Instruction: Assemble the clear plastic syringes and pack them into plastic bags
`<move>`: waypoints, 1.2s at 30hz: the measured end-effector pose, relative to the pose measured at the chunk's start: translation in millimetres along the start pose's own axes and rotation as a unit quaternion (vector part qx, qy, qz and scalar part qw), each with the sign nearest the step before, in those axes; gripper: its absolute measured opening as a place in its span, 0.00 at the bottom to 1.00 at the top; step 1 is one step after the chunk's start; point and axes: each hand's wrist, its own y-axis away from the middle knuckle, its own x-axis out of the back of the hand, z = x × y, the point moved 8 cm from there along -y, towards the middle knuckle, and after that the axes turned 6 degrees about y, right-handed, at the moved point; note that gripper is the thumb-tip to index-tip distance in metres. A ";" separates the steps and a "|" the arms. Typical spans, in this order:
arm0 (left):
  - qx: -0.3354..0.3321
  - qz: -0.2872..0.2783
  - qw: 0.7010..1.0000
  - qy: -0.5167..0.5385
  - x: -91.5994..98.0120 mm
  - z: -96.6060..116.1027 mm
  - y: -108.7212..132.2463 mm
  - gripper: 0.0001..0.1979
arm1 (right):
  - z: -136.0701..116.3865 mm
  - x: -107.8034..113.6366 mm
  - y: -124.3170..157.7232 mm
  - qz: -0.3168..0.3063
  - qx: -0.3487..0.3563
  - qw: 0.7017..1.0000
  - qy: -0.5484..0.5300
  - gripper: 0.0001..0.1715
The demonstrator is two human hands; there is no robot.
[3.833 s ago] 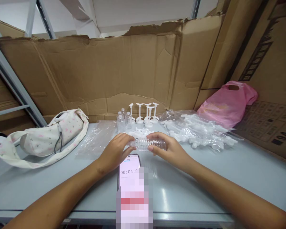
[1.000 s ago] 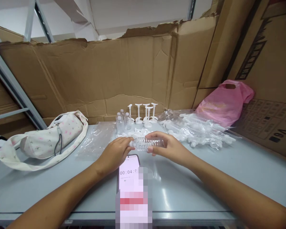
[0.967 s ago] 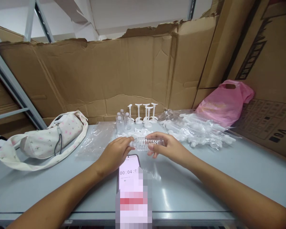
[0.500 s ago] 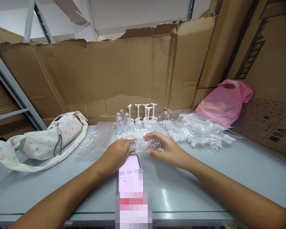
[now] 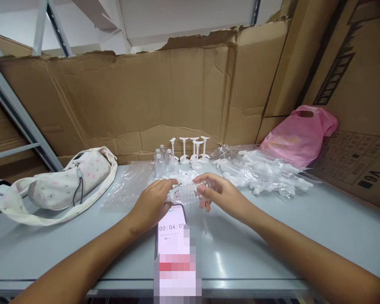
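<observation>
A clear ribbed plastic bottle [image 5: 186, 194] lies sideways between my two hands, just above the grey table. My left hand [image 5: 154, 197] is closed around its narrow neck end, where the fingers cover the tip. At the other end, my right hand [image 5: 221, 192] grips the bottle's base with thumb and fingers. Right behind the bottle is a pile of small white plastic parts [image 5: 181, 175]. Below my left hand a phone [image 5: 171, 236] lies on the table with a running timer on its screen.
Several clear bottles [image 5: 160, 165] stand upright at the back beside several white stands [image 5: 196, 158]. Flat clear bags [image 5: 126, 183] lie left of them, near a floral cloth bag [image 5: 72, 181]. Bagged white parts [image 5: 266, 173] and a pink plastic bag [image 5: 299, 135] sit right. Cardboard [image 5: 145, 97] walls the back.
The bottle has tilted slightly, its neck end now a little lower. My right hand's fingers have shifted around the base, with fingertips now showing beneath it.
</observation>
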 end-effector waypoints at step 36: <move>-0.016 -0.059 0.997 -0.043 -8.0 -4.7 -2.6 0.17 | -17.1 5.0 4.8 0.042 0.106 0.974 0.195 0.19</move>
